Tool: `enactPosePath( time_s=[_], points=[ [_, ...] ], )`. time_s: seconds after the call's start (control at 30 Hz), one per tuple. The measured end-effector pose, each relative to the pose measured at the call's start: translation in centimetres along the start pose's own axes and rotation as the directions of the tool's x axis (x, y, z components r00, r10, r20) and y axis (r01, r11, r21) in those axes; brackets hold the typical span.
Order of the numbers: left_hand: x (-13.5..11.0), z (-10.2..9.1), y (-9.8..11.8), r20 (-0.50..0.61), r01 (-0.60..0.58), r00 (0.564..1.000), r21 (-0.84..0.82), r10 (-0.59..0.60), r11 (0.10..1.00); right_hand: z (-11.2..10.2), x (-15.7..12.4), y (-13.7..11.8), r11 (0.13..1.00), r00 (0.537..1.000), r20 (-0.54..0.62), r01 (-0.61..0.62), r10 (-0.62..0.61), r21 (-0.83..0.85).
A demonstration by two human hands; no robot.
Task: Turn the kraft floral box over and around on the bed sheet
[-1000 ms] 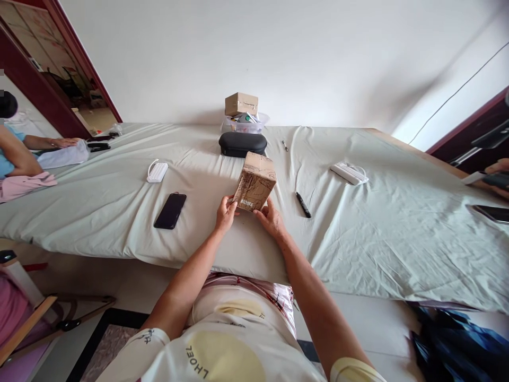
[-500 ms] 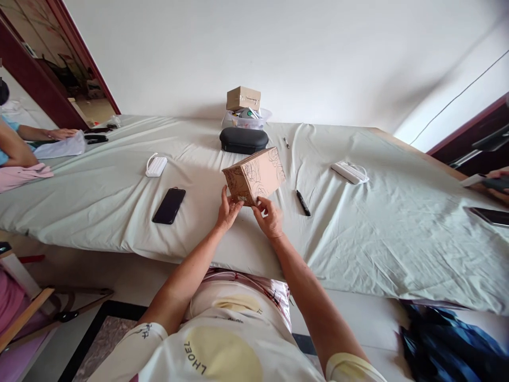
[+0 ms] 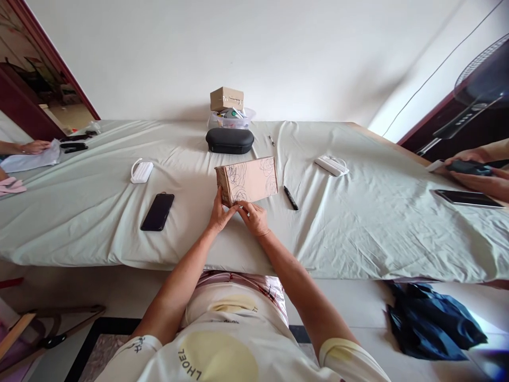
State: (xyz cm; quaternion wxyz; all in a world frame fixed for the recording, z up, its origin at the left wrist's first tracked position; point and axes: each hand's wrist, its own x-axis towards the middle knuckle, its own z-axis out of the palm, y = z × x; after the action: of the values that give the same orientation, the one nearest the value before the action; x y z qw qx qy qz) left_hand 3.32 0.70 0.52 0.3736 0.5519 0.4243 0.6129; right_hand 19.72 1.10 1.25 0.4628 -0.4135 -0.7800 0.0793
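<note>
A small cardboard box [image 3: 254, 180] with black scribbled loops on its faces is tilted over the cloth-covered table, its left end towards me. My left hand [image 3: 221, 212] grips the box's lower left end, with the thumb at the near bottom corner. Beside it, my right hand [image 3: 253, 216] pinches the near bottom edge close to that same corner; the fingertips of both hands nearly meet. Just right of the box lies a black marker [image 3: 290, 198]. To the left a dark smartphone [image 3: 157, 211] rests flat.
Behind the box sits a black zip case [image 3: 229, 140], then a clear plastic bin [image 3: 248, 118] with a cardboard box [image 3: 226, 99] on top. White power banks [image 3: 142, 172] [image 3: 331, 165] lie either side. Other people's hands [image 3: 36, 147] [image 3: 473, 167] are at both table ends.
The scribbled box has turned and tipped so its broad face shows more towards me. My right hand has slid left along the edge, closer to my left. The camera view has shifted right.
</note>
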Motion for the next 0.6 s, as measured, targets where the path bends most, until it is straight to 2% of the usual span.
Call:
enactPosePath(
  time_s=[0.1,0.2,0.3,0.47,0.53,0.6],
  points=[
    [0.2,-0.3,0.1,0.018,-0.023,1.0,-0.026,0.023,0.999,-0.6,0.4,0.8,0.997,0.995,-0.067,-0.075,0.077,0.035],
    [0.5,-0.8,0.3,0.019,-0.023,1.0,-0.01,0.024,1.0,-1.3,0.8,1.9,0.985,0.969,-0.186,-0.153,0.166,0.08],
    [0.6,-1.2,0.4,0.014,-0.018,1.0,0.007,0.018,1.0,-2.2,1.1,3.1,0.963,0.912,-0.312,-0.245,0.267,0.11],
    [0.4,-1.5,0.6,0.015,-0.002,1.0,-0.002,0.002,1.0,-3.3,1.4,4.1,0.911,0.783,-0.466,-0.363,0.411,0.194],
    [0.4,-1.7,0.6,0.016,0.001,1.0,0.022,-0.001,1.0,-3.4,1.5,4.2,0.9,0.754,-0.492,-0.374,0.435,0.224],
    [0.5,-2.0,0.6,0.018,0.012,1.0,0.044,-0.012,0.999,-3.3,1.5,4.2,0.896,0.75,-0.49,-0.378,0.444,0.233]
  ],
)
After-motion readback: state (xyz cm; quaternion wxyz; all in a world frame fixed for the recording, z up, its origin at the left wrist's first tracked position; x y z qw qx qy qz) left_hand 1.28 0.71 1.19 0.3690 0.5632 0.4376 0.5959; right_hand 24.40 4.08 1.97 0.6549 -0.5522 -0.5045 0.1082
